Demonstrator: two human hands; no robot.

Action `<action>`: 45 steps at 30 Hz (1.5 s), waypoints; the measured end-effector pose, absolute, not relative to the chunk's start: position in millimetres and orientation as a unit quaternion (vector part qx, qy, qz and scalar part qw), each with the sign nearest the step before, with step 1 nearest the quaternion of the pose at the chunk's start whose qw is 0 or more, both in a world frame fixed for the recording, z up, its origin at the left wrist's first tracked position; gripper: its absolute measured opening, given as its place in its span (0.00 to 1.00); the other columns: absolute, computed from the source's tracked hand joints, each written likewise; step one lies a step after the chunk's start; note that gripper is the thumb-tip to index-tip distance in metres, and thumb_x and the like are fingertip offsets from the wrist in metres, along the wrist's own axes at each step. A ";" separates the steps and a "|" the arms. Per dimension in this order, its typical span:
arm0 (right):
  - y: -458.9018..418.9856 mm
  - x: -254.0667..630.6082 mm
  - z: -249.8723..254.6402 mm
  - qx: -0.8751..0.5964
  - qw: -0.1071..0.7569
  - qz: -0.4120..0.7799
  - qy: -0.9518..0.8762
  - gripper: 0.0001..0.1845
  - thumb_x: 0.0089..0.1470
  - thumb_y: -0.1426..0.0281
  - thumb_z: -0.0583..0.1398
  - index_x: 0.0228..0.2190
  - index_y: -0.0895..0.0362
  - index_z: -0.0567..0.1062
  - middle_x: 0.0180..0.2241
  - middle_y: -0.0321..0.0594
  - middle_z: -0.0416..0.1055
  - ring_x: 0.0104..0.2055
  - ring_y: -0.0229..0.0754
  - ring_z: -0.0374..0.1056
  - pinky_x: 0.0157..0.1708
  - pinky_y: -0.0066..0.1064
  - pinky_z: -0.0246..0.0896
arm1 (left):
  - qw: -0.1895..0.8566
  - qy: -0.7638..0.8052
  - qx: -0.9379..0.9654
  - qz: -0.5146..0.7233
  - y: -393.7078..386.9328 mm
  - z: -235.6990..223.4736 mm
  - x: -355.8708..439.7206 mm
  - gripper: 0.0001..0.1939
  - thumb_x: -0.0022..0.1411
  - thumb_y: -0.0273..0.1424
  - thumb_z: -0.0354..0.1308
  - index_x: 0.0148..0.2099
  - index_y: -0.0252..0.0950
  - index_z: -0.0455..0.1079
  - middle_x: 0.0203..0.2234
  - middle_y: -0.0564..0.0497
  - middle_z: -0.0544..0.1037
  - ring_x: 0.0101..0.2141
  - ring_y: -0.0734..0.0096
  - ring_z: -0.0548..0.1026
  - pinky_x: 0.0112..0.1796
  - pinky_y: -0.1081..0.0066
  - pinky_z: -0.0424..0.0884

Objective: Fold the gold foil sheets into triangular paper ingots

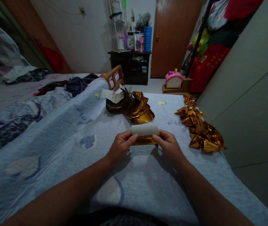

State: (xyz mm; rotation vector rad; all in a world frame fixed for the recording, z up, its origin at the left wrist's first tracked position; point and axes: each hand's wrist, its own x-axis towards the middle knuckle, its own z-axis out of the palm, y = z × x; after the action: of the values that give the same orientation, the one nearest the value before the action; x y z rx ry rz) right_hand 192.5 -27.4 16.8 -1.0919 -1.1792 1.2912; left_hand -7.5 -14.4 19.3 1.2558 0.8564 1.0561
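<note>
A sheet of gold foil paper (pixel 144 133), white on its back and folded over, is held just above the pale blue bedspread (pixel 77 131). My left hand (pixel 121 145) pinches its left end and my right hand (pixel 169 146) pinches its right end, fingers closed on the paper. Beyond the hands lies a fanned stack of flat gold sheets (pixel 134 106). Along the right edge of the bed runs a row of folded gold paper pieces (pixel 198 125).
A small wooden frame (pixel 114 78) stands behind the stack. Crumpled clothes and bedding (pixel 30 94) lie to the left. A grey wall (pixel 249 94) borders the bed on the right. A dark shelf unit (pixel 131 67), a door (pixel 174 34) and a pink toy (pixel 173 79) are at the far end.
</note>
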 end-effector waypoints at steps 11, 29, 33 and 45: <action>-28.0 190.3 18.7 -0.468 0.499 0.523 -0.509 0.17 0.48 0.55 0.66 0.28 0.57 0.76 0.21 0.32 0.62 0.24 0.36 0.55 0.25 0.29 0.49 | 0.594 0.396 0.534 0.453 -14.9 22.1 -6.5 0.18 0.61 0.42 0.65 0.43 0.32 0.81 0.34 0.46 0.84 0.35 0.59 0.81 0.43 0.63 0.75; -26.6 190.2 11.8 -0.455 0.513 0.552 -0.475 0.16 0.50 0.56 0.66 0.31 0.57 0.78 0.21 0.31 0.63 0.24 0.35 0.54 0.25 0.29 0.48 | 0.589 0.350 0.571 0.452 -11.7 7.4 -6.9 0.19 0.57 0.36 0.70 0.49 0.33 0.75 0.42 0.44 0.81 0.43 0.60 0.79 0.48 0.63 0.73; -25.8 190.5 7.8 -0.453 0.507 0.566 -0.466 0.16 0.50 0.57 0.67 0.32 0.57 0.80 0.23 0.33 0.66 0.25 0.35 0.56 0.26 0.30 0.49 | 0.536 0.377 0.603 0.454 -12.2 7.8 -8.3 0.17 0.59 0.35 0.68 0.48 0.33 0.76 0.39 0.45 0.81 0.40 0.61 0.78 0.45 0.66 0.74; -24.0 191.2 6.0 -0.453 0.488 0.593 -0.452 0.15 0.48 0.58 0.68 0.30 0.57 0.80 0.25 0.36 0.70 0.26 0.35 0.56 0.27 0.29 0.49 | 0.425 0.422 0.644 0.476 -16.4 12.0 -11.1 0.08 0.61 0.35 0.64 0.36 0.34 0.77 0.30 0.48 0.76 0.34 0.65 0.75 0.38 0.68 0.73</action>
State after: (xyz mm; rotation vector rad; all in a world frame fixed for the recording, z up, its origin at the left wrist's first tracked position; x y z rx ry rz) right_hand 191.2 -24.0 6.0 -1.1023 -1.0986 1.4419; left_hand -11.1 -16.4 12.0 1.6103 1.0546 1.1899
